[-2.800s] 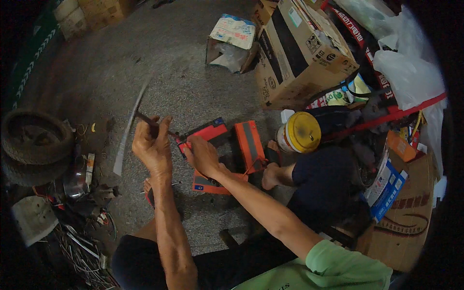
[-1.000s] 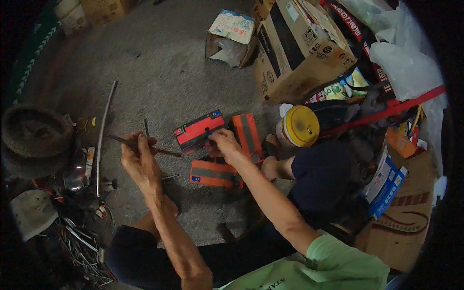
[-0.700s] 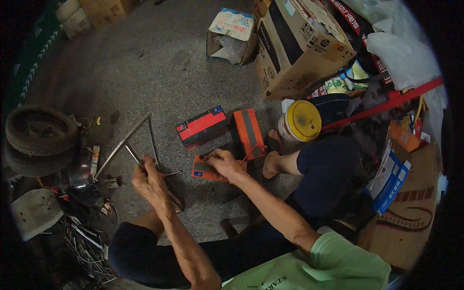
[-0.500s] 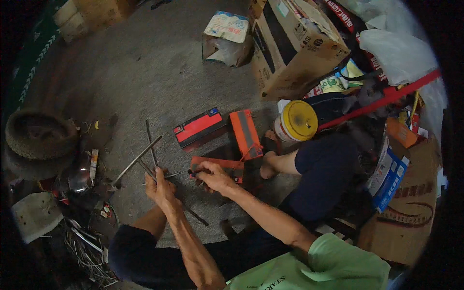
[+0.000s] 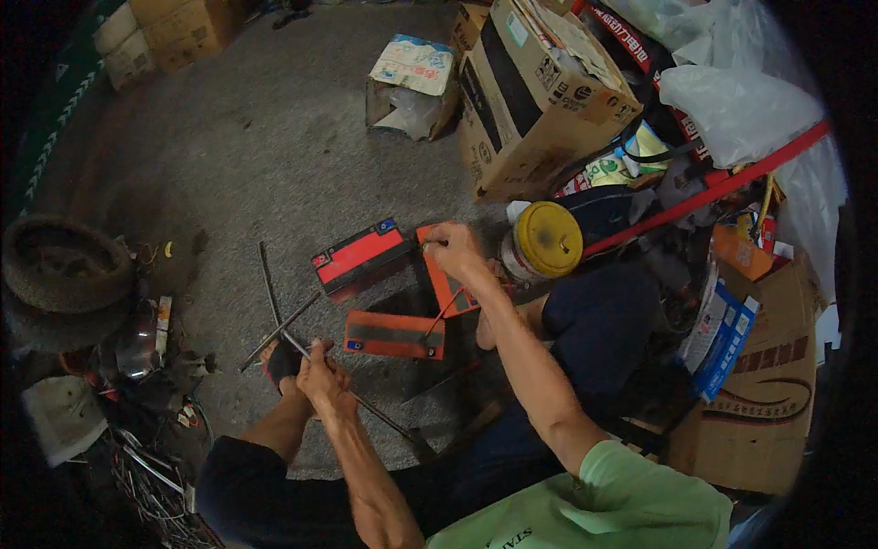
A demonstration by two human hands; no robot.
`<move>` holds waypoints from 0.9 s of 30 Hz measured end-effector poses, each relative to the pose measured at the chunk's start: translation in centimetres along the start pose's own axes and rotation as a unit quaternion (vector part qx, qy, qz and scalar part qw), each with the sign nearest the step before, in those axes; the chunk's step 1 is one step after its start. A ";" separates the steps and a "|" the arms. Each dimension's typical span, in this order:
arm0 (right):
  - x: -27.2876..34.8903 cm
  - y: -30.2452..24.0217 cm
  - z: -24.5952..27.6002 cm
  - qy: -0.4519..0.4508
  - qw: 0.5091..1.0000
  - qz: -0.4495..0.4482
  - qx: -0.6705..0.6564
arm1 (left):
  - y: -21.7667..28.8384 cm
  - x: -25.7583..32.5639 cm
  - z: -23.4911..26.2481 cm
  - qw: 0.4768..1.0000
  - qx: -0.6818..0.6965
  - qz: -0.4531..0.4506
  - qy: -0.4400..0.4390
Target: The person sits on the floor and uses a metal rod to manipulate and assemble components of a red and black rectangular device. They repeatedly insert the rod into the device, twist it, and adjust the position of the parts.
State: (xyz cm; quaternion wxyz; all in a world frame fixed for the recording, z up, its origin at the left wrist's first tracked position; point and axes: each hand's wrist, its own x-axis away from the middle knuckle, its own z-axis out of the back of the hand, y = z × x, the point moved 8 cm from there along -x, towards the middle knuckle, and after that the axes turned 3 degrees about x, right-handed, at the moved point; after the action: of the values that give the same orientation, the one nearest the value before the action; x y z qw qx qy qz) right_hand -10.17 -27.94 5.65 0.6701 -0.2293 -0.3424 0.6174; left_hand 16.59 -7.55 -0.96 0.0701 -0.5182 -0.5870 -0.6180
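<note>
My left hand [image 5: 326, 377] is closed around the shaft of a T-handled wrench [image 5: 297, 346], its crossbar angled above the floor near my left foot. Fingers pinched, my right hand [image 5: 455, 251] is over the far end of an orange battery [image 5: 448, 291]; a small dark thing shows at the fingertips, too small to name. In front of my left hand, a second orange battery [image 5: 394, 335] lies with a grey stripe along its top. A thin red wire [image 5: 445, 312] runs between these two. Farther left sits a red-and-black battery [image 5: 363, 261].
A dark rod [image 5: 267, 276] lies beyond the wrench. A yellow-lidded bucket [image 5: 549, 240] stands right of the batteries, before a large carton [image 5: 540, 110]. Tyres [image 5: 64, 274] and tangled scrap metal [image 5: 151, 485] are at left. A red bar [image 5: 713, 188] crosses the clutter at right.
My right hand has moved away from the left end of the nearer orange battery to the far end of the other one. The left hand keeps the wrench, shifted slightly nearer. The view has shifted.
</note>
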 end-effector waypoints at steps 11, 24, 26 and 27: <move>-8.8 3.3 -6.5 -0.052 0.986 -0.147 -0.065 | -1.6 -1.0 -0.1 0.998 0.013 0.029 0.053; -11.2 4.4 -9.7 -0.048 0.984 -0.173 -0.012 | -2.4 -1.9 -0.7 0.998 0.004 0.025 0.052; -10.1 2.5 -9.9 -0.052 0.986 -0.151 -0.040 | -1.9 -1.6 -0.2 0.997 0.017 0.023 0.069; -10.0 2.6 -10.4 -0.054 0.984 -0.166 -0.035 | -1.7 -1.6 0.1 0.997 0.014 0.018 0.072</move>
State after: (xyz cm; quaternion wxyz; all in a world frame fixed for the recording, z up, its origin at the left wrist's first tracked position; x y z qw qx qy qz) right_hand -4.24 -36.21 -4.82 0.7352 -0.1588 -0.4332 0.4966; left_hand 16.18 -7.77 -3.30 0.1307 -0.4813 -0.5799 -0.6443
